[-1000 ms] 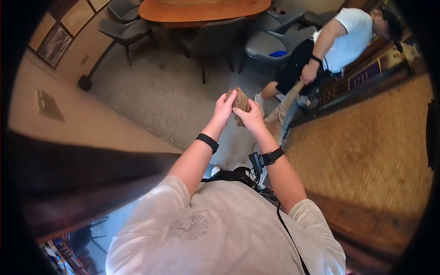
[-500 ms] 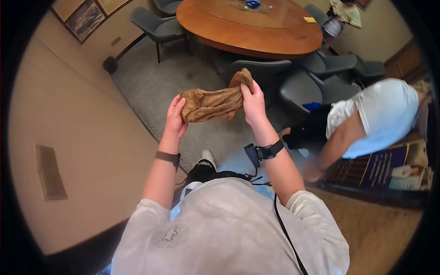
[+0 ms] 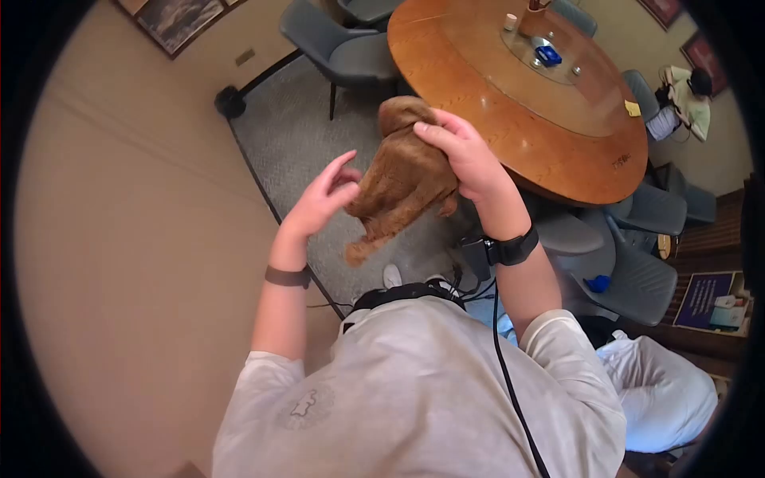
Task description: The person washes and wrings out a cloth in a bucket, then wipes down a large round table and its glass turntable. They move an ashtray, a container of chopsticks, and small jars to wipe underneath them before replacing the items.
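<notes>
A brown crumpled cloth point(image 3: 410, 171) hangs in front of me, folded over at its top. My right hand point(image 3: 466, 151) grips its upper right edge, thumb on top and fingers behind. My left hand point(image 3: 323, 195) is just left of the cloth with its fingers apart; its fingertips are close to the cloth's left edge, and I cannot tell whether they touch it. The cloth's lower end dangles above the grey floor.
A round wooden table point(image 3: 510, 119) with a glass turntable stands ahead, grey chairs point(image 3: 351, 60) around it. A beige wall point(image 3: 143, 239) is on the left. One person point(image 3: 657, 390) bends at the lower right; another point(image 3: 689, 103) is beyond the table.
My left hand has let go of the cloth and opened. The cloth now hangs down from my right hand instead of being stretched sideways. The view has shifted, showing more of the table.
</notes>
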Available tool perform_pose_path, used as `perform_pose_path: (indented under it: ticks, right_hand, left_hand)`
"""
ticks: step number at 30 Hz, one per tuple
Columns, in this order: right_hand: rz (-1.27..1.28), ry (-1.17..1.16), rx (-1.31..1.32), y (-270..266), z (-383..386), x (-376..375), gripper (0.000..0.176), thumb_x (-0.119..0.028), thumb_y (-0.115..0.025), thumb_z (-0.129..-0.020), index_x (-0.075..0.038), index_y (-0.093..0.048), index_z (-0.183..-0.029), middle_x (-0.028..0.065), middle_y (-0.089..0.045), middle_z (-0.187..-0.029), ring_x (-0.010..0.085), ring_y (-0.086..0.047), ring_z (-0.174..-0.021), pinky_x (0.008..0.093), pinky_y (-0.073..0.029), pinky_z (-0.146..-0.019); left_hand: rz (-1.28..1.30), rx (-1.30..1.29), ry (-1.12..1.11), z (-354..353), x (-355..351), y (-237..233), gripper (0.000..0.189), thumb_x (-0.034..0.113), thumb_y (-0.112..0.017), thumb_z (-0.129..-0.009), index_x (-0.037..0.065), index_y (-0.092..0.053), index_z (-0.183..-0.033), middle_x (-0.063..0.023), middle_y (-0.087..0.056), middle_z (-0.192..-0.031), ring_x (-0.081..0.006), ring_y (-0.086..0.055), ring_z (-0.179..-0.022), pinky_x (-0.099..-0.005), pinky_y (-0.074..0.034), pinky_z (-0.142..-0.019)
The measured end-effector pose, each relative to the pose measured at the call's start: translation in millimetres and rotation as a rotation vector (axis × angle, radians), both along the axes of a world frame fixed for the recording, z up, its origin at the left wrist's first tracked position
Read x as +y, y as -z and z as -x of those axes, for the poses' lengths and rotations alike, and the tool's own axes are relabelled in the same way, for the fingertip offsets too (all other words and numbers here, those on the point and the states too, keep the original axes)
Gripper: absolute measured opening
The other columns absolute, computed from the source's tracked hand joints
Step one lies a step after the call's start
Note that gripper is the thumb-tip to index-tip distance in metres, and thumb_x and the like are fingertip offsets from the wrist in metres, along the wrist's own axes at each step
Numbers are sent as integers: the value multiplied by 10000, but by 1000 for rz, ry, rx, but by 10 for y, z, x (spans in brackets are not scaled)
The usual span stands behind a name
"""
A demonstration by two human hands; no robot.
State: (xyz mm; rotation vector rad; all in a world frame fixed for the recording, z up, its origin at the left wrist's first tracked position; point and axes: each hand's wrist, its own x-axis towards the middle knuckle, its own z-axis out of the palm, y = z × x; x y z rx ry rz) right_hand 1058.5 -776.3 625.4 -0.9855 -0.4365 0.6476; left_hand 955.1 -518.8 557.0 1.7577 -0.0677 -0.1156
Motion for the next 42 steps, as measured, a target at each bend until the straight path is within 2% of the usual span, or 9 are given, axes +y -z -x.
perform_pose_path:
  ticks: [1,6,11,21,28,31,33,36,42]
  right_hand:
    - [4,-46,3,-52,-176,110,337,-173,-588,-990,11,-600,-1273,57,-675,-1141,132,-636,-1040,292,-508,-925]
    - [13,-146,-120,105,-1266,206,438,-12,-586,-872,27,-573,-1308,73,-672,-1171,128,-630,-1053,290,-497,-945]
    - [199,-88,-200,474,-2598,-133,474,-41,-624,-863,58,-553,-1321,96,-659,-1210,136,-618,-1091,291,-489,-970]
    - [389,630,11,464,-4135,-1281,456,-170,-677,-966,1,-556,-1372,66,-653,-1214,107,-610,-1065,266,-508,-926]
    - [951,1082,-164,1653,-5926,-2564,350,-204,-660,-948,-39,-646,-1257,124,-731,-1020,214,-686,-892,333,-546,-804]
    - [1726,1392,-618,2331,-5846,-2784,275,-212,-637,-914,-59,-695,-1136,177,-707,-958,364,-671,-887,446,-545,-808]
    - [1520,1213,-488,2669,-5929,-2603,198,-179,-610,-880,-44,-698,-994,221,-658,-1065,420,-620,-936,496,-522,-809]
    - [1819,666,-476,3053,-5389,-1981,518,-355,-556,-970,-103,-509,-1420,177,-391,-1538,407,-341,-1433,561,-283,-1165]
    - [1877,508,-549,3106,-5201,-1658,624,-522,-415,-1006,-217,-364,-1548,75,-269,-1637,313,-201,-1520,666,-105,-1181]
  left_hand:
    - [-199,-114,13,-282,-26,-103,703,412,-692,-898,25,-440,-1427,-114,-563,-1368,-232,-571,-1233,-359,-441,-1045]
    - [259,55,123,-1729,-175,-170,738,64,-811,-796,6,-446,-1435,-82,-556,-1367,-172,-546,-1232,-353,-466,-1024]
    - [-32,-169,327,-3165,-22,-64,505,56,-773,-816,-20,-598,-1284,-43,-648,-1191,-131,-603,-1079,-300,-482,-951]
    - [29,117,493,-5538,-703,-359,194,62,-725,-900,35,-590,-1038,20,-640,-925,-34,-584,-880,-202,-472,-758]
    - [-79,36,326,-7642,-2126,1026,376,157,-726,-916,15,-582,-1234,-107,-649,-1160,-153,-617,-1066,-278,-495,-880]
    - [-181,109,38,-7731,-2176,1982,519,271,-740,-893,-20,-549,-1277,-153,-630,-1208,-207,-614,-1081,-322,-508,-921]
    - [-204,417,-21,-7821,-2104,2404,539,331,-697,-915,-10,-535,-1301,-164,-610,-1227,-235,-599,-1117,-350,-511,-927]
    - [152,1046,14,-7490,-1989,2651,457,342,-627,-972,17,-498,-1266,-165,-602,-1195,-275,-608,-1082,-381,-526,-914]
    - [462,1068,-38,-6687,-2158,2582,293,264,-483,-1064,22,-468,-1229,-216,-577,-1242,-329,-614,-1124,-416,-538,-964]
